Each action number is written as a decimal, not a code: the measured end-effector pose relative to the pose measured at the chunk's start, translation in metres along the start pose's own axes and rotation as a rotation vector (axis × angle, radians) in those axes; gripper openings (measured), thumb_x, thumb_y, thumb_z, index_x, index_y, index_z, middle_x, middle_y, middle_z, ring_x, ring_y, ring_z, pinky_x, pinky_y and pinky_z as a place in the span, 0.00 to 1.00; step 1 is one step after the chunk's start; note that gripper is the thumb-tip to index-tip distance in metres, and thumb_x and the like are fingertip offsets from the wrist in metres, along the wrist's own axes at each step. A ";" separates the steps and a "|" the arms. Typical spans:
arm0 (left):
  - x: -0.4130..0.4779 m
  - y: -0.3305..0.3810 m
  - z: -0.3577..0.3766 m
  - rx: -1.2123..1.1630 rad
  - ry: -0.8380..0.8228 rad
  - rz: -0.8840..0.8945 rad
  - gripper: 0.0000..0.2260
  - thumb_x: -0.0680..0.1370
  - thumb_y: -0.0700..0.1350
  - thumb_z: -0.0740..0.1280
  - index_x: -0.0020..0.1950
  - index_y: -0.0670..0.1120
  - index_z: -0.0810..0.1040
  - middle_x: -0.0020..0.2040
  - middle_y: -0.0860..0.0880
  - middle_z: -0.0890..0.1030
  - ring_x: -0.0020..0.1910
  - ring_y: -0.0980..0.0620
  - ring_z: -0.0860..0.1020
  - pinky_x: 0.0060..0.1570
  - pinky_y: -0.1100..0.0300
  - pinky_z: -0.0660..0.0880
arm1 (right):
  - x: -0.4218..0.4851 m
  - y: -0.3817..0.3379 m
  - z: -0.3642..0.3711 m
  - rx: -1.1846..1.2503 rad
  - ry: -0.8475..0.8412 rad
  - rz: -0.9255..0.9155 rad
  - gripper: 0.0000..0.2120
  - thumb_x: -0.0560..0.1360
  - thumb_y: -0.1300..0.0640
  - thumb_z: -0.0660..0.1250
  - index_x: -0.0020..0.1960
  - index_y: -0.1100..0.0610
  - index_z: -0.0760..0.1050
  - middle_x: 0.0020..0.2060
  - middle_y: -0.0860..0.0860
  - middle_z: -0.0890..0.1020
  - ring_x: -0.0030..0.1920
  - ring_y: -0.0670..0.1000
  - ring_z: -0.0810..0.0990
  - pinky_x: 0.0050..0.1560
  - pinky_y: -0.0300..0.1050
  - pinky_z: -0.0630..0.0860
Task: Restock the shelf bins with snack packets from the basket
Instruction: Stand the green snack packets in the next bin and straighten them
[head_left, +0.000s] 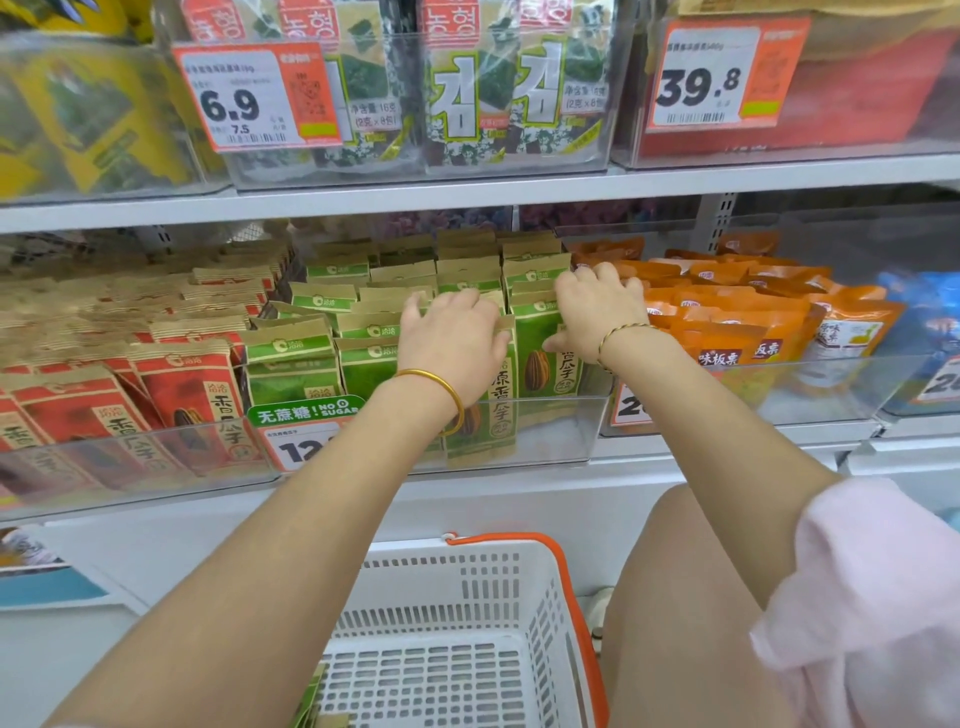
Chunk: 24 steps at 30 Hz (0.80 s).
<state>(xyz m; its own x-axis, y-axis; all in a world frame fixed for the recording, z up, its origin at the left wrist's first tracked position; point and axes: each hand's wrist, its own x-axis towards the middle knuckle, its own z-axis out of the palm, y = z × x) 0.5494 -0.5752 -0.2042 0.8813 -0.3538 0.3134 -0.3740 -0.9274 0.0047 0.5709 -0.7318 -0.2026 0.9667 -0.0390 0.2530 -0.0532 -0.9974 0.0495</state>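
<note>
Green packets (540, 358) are stood at the right edge of the bin (545, 426), one pinched by the right hand (597, 312), left hand (452, 332) grip cannot be told; basket (467, 551) is nearly emptied, little judged left.

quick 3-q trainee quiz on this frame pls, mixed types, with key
1. True or false: the left hand and right hand both touch the green paper seed packets.
2. Which packets fill the clear plastic bin right of the green ones? A red B orange C yellow
3. Fill in: the white slotted plastic basket has an ___ handle.
Key: 1 true; 2 B; 3 orange.
</note>
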 end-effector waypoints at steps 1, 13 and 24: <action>0.000 0.000 0.001 -0.004 0.008 0.002 0.16 0.81 0.52 0.54 0.64 0.48 0.72 0.67 0.49 0.71 0.68 0.48 0.67 0.71 0.43 0.51 | 0.000 0.001 -0.001 0.024 0.008 0.000 0.32 0.69 0.42 0.71 0.64 0.58 0.66 0.64 0.55 0.71 0.66 0.57 0.65 0.61 0.56 0.65; -0.007 0.003 0.002 -0.011 0.081 0.012 0.15 0.81 0.51 0.56 0.64 0.48 0.71 0.63 0.50 0.73 0.66 0.49 0.67 0.72 0.41 0.48 | -0.009 0.006 -0.003 0.232 0.179 -0.082 0.14 0.78 0.49 0.62 0.59 0.57 0.74 0.56 0.54 0.78 0.62 0.57 0.71 0.61 0.52 0.67; -0.008 0.001 0.003 0.009 0.081 0.027 0.16 0.81 0.51 0.55 0.66 0.47 0.70 0.68 0.50 0.70 0.69 0.49 0.65 0.72 0.42 0.46 | -0.001 0.002 0.007 0.126 0.206 -0.132 0.08 0.76 0.55 0.64 0.53 0.55 0.78 0.67 0.54 0.69 0.70 0.57 0.62 0.69 0.54 0.61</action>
<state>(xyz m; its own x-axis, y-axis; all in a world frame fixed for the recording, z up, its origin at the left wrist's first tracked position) 0.5426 -0.5735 -0.2099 0.8445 -0.3680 0.3892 -0.3943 -0.9189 -0.0131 0.5713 -0.7340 -0.2097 0.8910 0.0925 0.4445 0.1141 -0.9932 -0.0220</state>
